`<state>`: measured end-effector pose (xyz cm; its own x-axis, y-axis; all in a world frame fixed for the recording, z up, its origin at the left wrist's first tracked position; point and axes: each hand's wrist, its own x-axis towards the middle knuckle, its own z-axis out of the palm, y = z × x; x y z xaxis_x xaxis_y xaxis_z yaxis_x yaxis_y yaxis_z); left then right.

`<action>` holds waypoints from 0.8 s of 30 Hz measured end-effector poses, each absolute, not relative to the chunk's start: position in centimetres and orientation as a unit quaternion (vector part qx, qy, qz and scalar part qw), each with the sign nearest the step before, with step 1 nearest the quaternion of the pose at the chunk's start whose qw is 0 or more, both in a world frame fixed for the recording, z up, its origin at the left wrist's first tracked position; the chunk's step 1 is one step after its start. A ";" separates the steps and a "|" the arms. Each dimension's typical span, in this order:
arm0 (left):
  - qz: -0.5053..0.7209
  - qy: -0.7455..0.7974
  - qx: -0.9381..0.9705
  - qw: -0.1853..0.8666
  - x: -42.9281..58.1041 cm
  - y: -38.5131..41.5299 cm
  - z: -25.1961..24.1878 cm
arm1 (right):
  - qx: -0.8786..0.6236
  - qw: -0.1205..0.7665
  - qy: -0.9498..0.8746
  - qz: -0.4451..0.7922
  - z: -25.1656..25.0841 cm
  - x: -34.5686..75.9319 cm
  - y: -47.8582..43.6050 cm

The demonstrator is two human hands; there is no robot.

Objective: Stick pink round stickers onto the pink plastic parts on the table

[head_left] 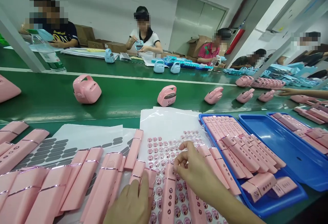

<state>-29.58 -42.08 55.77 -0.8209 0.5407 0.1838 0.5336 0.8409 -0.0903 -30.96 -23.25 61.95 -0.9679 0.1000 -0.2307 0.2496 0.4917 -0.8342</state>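
Note:
My right hand [192, 171] hovers over a clear sheet of small round pink stickers [164, 148], fingers curled in a pinch at a sticker beside a long pink plastic panel [168, 193]. My left hand [132, 203] rests at the bottom edge, fingers pressed down on that panel's left side and on a neighbouring pink piece [139, 171]. Several more pink panels [87, 179] lie in a row to the left.
A blue tray [271, 200] full of pink panels sits right, with another blue tray [289, 148] beyond it. Sheets of grey oval pads [53, 148] lie left. Pink devices [87, 89] ride the green conveyor [128, 94]. Several co-workers sit across; a water bottle [48, 54] stands far left.

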 end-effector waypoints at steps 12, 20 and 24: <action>0.035 -0.954 -0.280 0.100 -28.9 -41.0 57.3 | 0.116 0.072 0.836 -0.532 60.4 -31.3 -23.2; -0.209 -0.934 -0.207 -0.205 -30.6 -40.8 59.4 | 0.144 0.059 0.845 -0.512 60.2 -30.9 -23.5; -0.139 -0.936 -0.219 -0.239 -30.7 -40.2 60.2 | 0.128 0.045 0.860 -0.492 60.0 -30.8 -23.6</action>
